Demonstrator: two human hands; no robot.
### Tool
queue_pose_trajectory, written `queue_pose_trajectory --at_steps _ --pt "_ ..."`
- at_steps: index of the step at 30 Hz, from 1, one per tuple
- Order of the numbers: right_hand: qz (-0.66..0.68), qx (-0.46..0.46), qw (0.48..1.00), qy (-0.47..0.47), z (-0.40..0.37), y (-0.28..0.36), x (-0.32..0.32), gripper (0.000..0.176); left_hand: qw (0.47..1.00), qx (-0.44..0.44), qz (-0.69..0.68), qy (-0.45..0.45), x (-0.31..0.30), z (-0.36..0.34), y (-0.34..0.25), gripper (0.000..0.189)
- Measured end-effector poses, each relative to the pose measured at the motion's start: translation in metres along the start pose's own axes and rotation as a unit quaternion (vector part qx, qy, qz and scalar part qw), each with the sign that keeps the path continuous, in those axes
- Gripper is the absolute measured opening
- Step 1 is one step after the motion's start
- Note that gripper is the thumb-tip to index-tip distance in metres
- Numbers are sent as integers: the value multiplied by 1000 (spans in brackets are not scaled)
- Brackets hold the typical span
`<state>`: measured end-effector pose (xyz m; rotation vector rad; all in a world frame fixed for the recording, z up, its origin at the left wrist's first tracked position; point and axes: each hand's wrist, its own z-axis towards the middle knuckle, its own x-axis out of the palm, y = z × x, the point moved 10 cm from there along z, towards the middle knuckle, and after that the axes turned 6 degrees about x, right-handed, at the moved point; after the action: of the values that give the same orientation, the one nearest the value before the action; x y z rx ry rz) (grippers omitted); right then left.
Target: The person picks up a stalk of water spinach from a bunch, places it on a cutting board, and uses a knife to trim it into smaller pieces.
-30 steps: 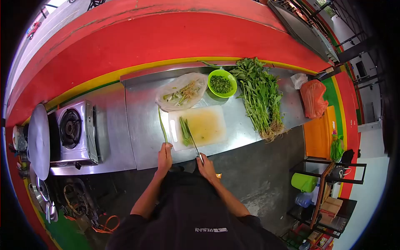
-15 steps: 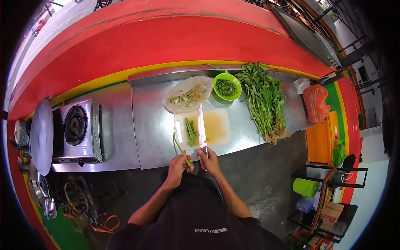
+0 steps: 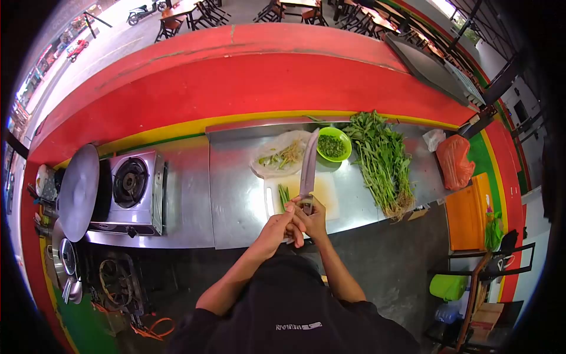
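My right hand (image 3: 315,216) grips the handle of a kitchen knife (image 3: 308,165), whose long blade points up and away over the cutting board. My left hand (image 3: 277,231) is pressed against my right hand, its fingers bent and overlapping near the handle; whatever it holds, if anything, is hidden. Both hands are at the near edge of the white cutting board (image 3: 328,192). Cut green stems (image 3: 284,193) lie on the board, left of the blade. Beyond it are a clear plastic bag (image 3: 263,154) with stem and root scraps, and a green bowl (image 3: 348,144) of chopped greens (image 3: 331,146).
A big bunch of leafy greens with roots (image 3: 380,165) lies on the steel counter (image 3: 236,206) at right. Farther right sits an orange plastic bag (image 3: 455,162). A gas stove (image 3: 131,189) and a large round metal lid or pan (image 3: 79,192) stand at left. A red wall (image 3: 265,85) backs the counter.
My left hand moved right, against my right hand; the long green stem it held no longer shows. The knife rose and its blade turned. The view shifted, showing more beyond the wall.
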<state>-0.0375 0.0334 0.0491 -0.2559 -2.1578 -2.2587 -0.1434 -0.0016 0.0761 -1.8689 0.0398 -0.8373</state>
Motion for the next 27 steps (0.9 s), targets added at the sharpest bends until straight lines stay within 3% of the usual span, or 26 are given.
queue_pose_trajectory --at_steps 1,2,3,4,5,6,8,9,11,12,16,27 --pt "2 -8 1000 3 2 8 0 19 997 47 64 1 -1 0 -14 60" --pt "-32 7 999 6 3 12 -1 19 995 82 55 -17 -10 2 -20 44" --pt "-65 23 998 8 4 14 1 20 994 89 61 -17 -8 3 -25 44" --pt "-74 16 997 0 6 14 2 20 957 200 189 -94 -15 -2 -53 33" --pt "-81 34 996 8 8 12 4 19 885 304 308 -170 -17 -14 -81 30" --pt "-84 6 996 20 9 20 11 20 851 342 362 -166 -17 -17 -92 45" --pt "-133 -22 990 29 8 30 21 22 806 401 396 -179 -14 -22 -106 43" --pt "-174 14 984 37 10 11 19 24 791 424 402 -181 -14 -23 -110 40" --pt "-192 -40 980 40 8 19 29 23 779 440 406 -184 -11 -23 -115 32" --pt "-208 -1 977 50 5 28 34 24 781 436 402 -196 -13 -21 -116 25" --pt "-196 -15 980 38 0 30 38 20 809 421 362 -193 -26 -9 -110 15" --pt "-208 4 978 13 -6 32 22 20 853 376 342 -120 -32 16 -87 18"
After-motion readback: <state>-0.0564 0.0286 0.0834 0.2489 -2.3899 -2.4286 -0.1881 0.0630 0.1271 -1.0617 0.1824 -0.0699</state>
